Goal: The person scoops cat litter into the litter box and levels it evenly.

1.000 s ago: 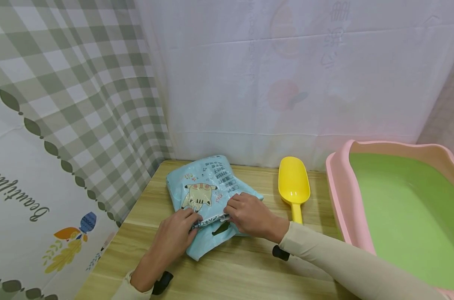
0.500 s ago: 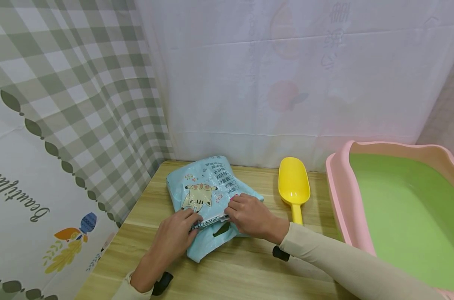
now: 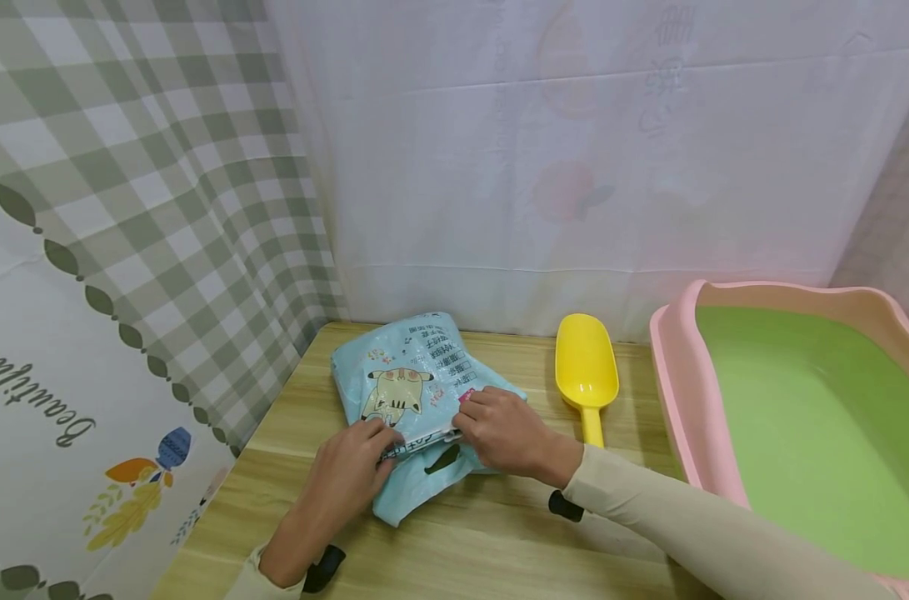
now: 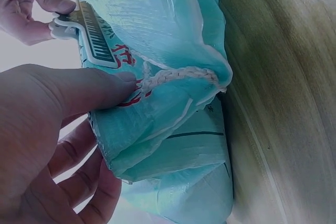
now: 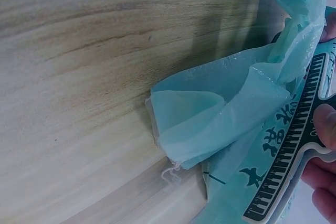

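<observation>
A light blue plastic bag, printed with a cartoon cat, lies on the wooden table with its top folded over. My left hand grips the left end of that fold, its thumb on the red print in the left wrist view. At the fold's other end, my right hand pinches a clip with a piano-key pattern by its handles. The clip sits along the bag's folded edge. A loose flap with a handle hole hangs toward me, and a braided white string shows on the bag.
Right of the bag lies a yellow scoop, its handle partly behind my right forearm. A pink litter tray with a green inside stands at the far right. Checked cloth hangs on the left and white cloth behind.
My right hand has shifted very slightly to the right along the fold, uncovering a bit of pink print. The left hand keeps its hold, and the bag stays nearly in place.
</observation>
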{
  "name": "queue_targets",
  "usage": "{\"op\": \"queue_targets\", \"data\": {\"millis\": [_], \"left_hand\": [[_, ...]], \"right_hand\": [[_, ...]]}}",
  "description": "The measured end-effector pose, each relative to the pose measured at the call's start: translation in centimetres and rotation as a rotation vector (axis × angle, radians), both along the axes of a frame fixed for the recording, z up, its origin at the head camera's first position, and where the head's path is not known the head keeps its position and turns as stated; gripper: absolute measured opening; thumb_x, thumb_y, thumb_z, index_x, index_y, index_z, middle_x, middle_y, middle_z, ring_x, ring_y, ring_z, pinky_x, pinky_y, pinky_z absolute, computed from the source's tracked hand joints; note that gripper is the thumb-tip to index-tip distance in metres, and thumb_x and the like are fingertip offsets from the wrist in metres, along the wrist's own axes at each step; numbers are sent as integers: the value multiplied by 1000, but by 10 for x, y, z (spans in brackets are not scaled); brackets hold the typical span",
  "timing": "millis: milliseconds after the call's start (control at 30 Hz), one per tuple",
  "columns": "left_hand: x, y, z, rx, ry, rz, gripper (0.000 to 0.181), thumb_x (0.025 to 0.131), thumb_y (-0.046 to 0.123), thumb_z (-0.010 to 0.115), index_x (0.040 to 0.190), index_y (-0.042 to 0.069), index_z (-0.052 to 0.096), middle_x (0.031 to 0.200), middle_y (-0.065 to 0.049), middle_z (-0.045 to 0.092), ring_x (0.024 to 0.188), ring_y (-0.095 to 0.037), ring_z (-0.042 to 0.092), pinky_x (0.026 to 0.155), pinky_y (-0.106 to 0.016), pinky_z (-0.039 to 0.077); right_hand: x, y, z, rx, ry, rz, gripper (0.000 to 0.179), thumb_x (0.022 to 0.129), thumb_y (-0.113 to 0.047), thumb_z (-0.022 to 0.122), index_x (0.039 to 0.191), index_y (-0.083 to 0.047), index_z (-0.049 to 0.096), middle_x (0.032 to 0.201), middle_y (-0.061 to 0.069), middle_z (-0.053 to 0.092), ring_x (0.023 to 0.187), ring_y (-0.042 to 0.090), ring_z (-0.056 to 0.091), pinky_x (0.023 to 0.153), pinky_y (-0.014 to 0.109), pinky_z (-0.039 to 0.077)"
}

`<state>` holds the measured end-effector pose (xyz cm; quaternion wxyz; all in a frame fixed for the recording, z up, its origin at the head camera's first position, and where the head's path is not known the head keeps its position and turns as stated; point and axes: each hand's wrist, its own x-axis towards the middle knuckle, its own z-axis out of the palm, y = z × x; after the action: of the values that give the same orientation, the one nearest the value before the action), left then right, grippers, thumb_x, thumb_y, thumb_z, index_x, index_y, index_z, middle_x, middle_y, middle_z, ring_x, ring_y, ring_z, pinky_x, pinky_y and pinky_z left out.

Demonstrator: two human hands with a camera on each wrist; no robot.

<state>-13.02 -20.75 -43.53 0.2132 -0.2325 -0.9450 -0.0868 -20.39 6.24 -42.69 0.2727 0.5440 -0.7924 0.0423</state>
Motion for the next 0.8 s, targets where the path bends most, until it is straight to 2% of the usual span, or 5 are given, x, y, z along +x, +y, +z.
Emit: {"op": "queue_targets", "data": {"millis": [267,467,800], "left_hand": [[0,-1,0,8,11,-9,28,76,3,98,96,15,82,92,2,68,83,-19,68,69,-39,59],[0,-2,-1,14,14,-14,28,77,2,98,96,16,82,92,3,67,83,-19,69,69,-39,59],[1,-2,-1,23,11,-14,28,77,3,98,96,16,82,92,4,67,83,-18,68,69,-38,59]], "right_hand": [[-1,3,1,-21,11,10,5,95,-11,82,93,-12,78,86,-2,75,85,17,71,85,30,59],[1,5,4,-9,-24,-1,5,95,-13,84,97,-12,80,93,-1,79,89,17,74,87,30,60],[3,10,7,-7,-15,-4,8,94,-13,86,98,-11,80,97,1,80,92,19,75,90,31,61]]}}
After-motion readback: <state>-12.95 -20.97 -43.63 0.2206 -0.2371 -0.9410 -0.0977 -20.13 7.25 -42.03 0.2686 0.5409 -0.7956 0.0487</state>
